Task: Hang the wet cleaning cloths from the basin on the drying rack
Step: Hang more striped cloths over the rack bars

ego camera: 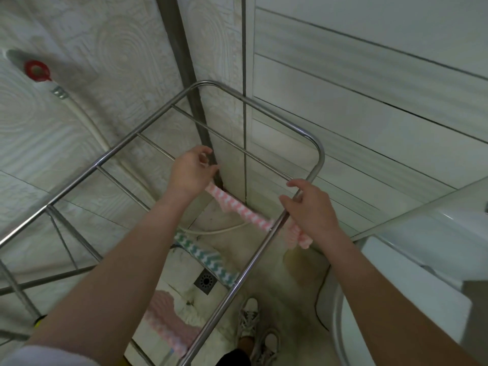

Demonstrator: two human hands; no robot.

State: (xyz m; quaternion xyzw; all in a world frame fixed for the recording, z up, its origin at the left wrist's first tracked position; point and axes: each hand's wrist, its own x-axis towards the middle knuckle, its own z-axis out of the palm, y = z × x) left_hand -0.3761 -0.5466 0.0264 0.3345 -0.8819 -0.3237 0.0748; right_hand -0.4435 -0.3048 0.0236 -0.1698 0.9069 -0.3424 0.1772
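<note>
A steel drying rack [318, 151] stands below me in the corner, seen from above. A pink-and-white zigzag cloth [239, 208] stretches across one of its rods and over the right side rail. My left hand [191, 171] grips the cloth's left end near the middle of the rack. My right hand [310, 207] holds the bunched right end [299, 237] outside the rail. A green-and-white cloth [206, 258] hangs on a nearer rod. Another pink cloth [169, 320] hangs on the rod closest to me.
Tiled walls meet in the corner behind the rack, with a dark vertical pipe [184, 62]. A shower head [37, 71] and its white hose lie at the left. A floor drain [206, 281] shows under the rack. A white fixture [412, 286] stands at the right. My shoes [253, 328] are below.
</note>
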